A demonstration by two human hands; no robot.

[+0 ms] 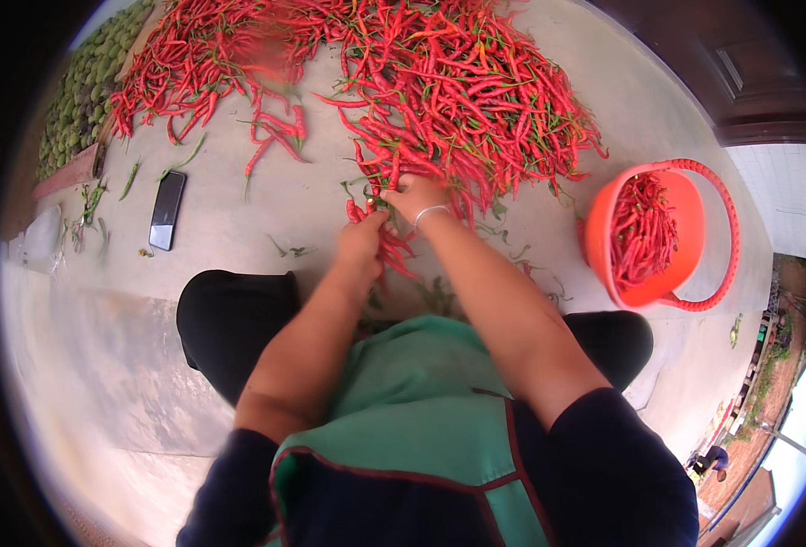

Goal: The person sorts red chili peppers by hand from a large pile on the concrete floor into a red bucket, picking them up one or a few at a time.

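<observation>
My left hand [361,244] is closed around a small bunch of red chili peppers [396,259], whose tips stick out below and beside the fingers. Just up and to the right, my right hand [418,197] pinches at a red chili pepper [394,170] by its green stem end; the fingertips partly hide the grip. A thin bracelet circles the right wrist. Both hands work close together at the near edge of a large heap of red chili peppers [485,100] with green stems, spread over the pale concrete floor [239,228].
An orange bucket [690,239] with a looped handle, tilted in view and part filled with chilies, stands to the right. A dark phone [167,211] lies at left, near green stem scraps [91,201]. Green produce [84,91] is heaped far left. My bent knees flank the hands.
</observation>
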